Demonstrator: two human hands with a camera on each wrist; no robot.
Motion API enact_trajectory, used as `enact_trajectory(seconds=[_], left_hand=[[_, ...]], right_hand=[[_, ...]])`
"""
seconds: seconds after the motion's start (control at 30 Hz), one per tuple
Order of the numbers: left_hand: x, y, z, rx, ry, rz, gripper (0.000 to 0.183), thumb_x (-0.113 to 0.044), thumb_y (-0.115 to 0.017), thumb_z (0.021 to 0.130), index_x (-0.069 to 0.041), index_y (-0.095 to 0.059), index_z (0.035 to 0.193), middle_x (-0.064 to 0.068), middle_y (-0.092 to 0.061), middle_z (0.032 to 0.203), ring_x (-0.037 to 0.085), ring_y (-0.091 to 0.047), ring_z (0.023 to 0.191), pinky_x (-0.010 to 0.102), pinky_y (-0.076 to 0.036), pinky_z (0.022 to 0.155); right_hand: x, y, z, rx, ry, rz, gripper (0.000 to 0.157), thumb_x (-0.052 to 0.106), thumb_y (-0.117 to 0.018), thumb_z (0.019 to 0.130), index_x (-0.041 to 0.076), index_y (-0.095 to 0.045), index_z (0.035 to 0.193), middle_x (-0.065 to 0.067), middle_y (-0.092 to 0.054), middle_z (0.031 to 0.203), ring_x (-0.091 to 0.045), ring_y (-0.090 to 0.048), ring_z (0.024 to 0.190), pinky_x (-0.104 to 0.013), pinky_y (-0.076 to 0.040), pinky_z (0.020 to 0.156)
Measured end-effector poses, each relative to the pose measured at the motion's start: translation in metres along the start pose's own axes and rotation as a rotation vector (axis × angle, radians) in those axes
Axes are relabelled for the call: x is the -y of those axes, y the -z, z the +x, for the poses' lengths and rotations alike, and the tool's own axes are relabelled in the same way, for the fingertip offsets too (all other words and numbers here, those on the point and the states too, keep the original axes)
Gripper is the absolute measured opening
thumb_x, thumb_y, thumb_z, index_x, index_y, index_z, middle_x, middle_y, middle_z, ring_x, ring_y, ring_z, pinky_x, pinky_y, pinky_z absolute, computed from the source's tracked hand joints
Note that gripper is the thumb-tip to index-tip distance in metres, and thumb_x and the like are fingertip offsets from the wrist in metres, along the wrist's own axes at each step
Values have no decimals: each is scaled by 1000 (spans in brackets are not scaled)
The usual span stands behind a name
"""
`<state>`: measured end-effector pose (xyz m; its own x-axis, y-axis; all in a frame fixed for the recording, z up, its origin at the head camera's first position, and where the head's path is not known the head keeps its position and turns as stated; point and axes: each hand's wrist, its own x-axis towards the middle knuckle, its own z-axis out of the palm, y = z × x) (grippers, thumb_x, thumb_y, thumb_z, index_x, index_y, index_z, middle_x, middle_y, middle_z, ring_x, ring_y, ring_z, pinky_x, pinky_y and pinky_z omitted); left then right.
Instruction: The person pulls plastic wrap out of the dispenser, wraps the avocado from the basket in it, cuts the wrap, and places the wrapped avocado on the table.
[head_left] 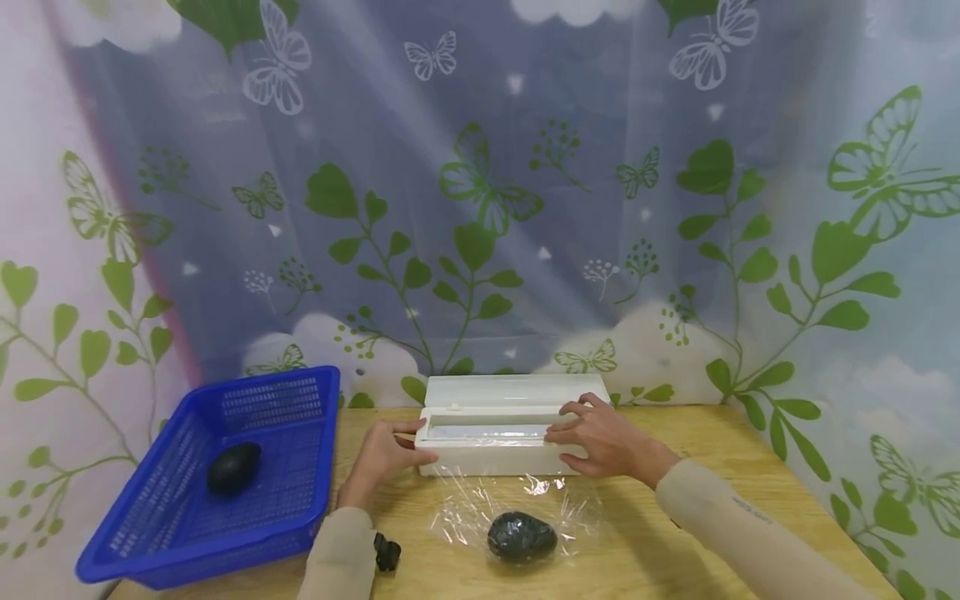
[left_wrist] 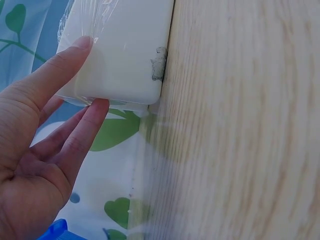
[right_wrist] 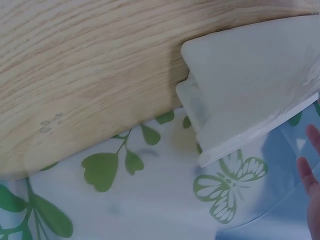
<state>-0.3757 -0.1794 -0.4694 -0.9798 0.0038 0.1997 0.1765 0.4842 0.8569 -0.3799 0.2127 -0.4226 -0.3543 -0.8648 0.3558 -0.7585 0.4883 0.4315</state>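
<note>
A white box [head_left: 495,460] sits by the middle of the far edge of the wooden surface [head_left: 720,433], its long side running along that edge and its lid [head_left: 517,389] raised at the back. The left hand [head_left: 382,458] grips the box's left end, thumb on the front wall, where clear film shines in the left wrist view, and other fingers at the end. The right hand [head_left: 603,437] reaches over the box's right part, fingers spread and slightly bent, one at the front rim of the opening and the thumb by the front wall; whether these two pinch anything, I cannot tell. From the front of the box, clear film [head_left: 465,521] spreads crinkled over the surface toward the near edge. A dark avocado [head_left: 522,537] lies amid it, nearer that edge than the box is; whether film passes over or under it is unclear. Along the left edge of the surface stands a blue plastic basket [head_left: 302,500] with a second avocado [head_left: 234,468] inside. A small black object [head_left: 387,552] shows right beside the left sleeve [head_left: 341,550]. A curtain [head_left: 480,317] with leaves and butterflies hangs behind the far edge.
</note>
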Motion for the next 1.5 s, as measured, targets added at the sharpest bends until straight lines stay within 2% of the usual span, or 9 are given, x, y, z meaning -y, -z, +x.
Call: enact_trajectory(seconds=[0.13,0.3,0.5,0.7,0.9,1.23,1.5], left_hand=[[0,2,1,8,-5,-1,61,-12,-97,68,-4,-74,125,21,-74,123,25,-76,89,33,-63,70],[1,8,1,-1,-11,5,60,-12,-97,68,-3,-74,124,22,-74,122,25,-76,88,33,-63,69],[2,2,2,24,-14,-10,61,-11,-97,68,-1,-74,124,23,-74,121,26,-76,88,34,-64,70],[3,-1,1,10,9,-13,61,-9,-96,68,-3,-74,124,23,-75,119,25,-76,87,33,-63,70],[2,-4,1,16,-18,-17,61,-9,-96,68,-1,-74,124,24,-75,116,25,-76,86,34,-64,70],[1,2,0,5,-27,-23,60,-8,-96,69,0,-73,124,23,-75,116,26,-77,85,35,-64,69],[1,-1,2,21,-21,-26,60,-11,-96,69,-1,-74,124,23,-75,117,26,-77,85,34,-64,69]], right_hand=[[-6,3,-12,-6,-18,3,28,32,-78,85,26,-77,112,12,-79,109,-25,-67,107,-50,-51,91],[-11,6,-22,-3,-21,10,31,30,-79,86,25,-76,116,9,-79,112,-26,-67,108,-50,-51,89],[-14,8,-31,-35,-5,7,29,29,-81,83,25,-78,112,10,-79,108,-26,-68,105,-50,-51,88],[-15,8,-40,-11,-15,-3,30,28,-80,83,25,-77,113,10,-79,109,-24,-67,105,-52,-51,91],[-19,8,-50,-29,-8,15,29,25,-80,82,23,-77,111,9,-79,107,-25,-66,103,-53,-52,90],[-29,11,-69,-47,-33,15,32,23,-83,81,22,-77,112,8,-80,107,-28,-67,104,-50,-51,89],[-34,16,-78,-47,-44,7,31,21,-83,79,22,-78,109,9,-80,104,-28,-67,103,-51,-51,88]])
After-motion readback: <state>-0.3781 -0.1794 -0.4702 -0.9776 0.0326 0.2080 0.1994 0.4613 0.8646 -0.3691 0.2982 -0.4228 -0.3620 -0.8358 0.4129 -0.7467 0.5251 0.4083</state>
